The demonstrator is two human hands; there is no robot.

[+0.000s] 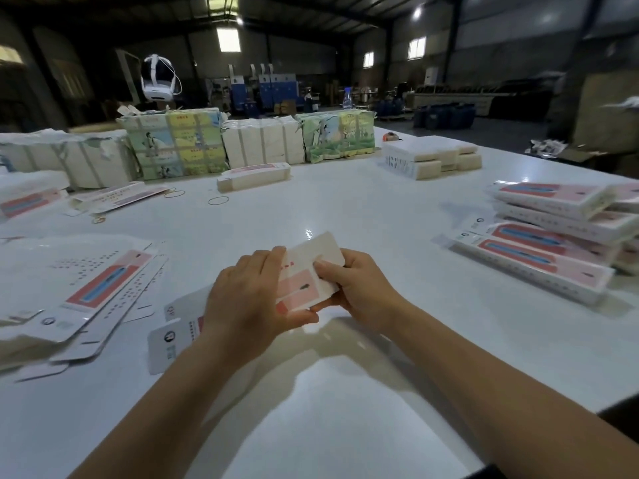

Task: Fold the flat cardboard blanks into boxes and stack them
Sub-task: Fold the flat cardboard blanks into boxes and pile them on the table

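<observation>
blank (307,271): long axis from near-left to far-right, far end raised off table (345,209) | left hand (249,295): gripping its middle | right hand (359,288): pinching far end

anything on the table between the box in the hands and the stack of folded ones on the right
Nothing visible. The pink-and-white cardboard box, held by both hands, has only bare white table between it and the stack of folded pink-and-white boxes.

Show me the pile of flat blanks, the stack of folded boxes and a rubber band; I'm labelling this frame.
pile of flat blanks (103,288): head view, pink panel of top blank.
stack of folded boxes (539,267): head view, front box's top face.
rubber band (218,200): head view, its loop.
</observation>
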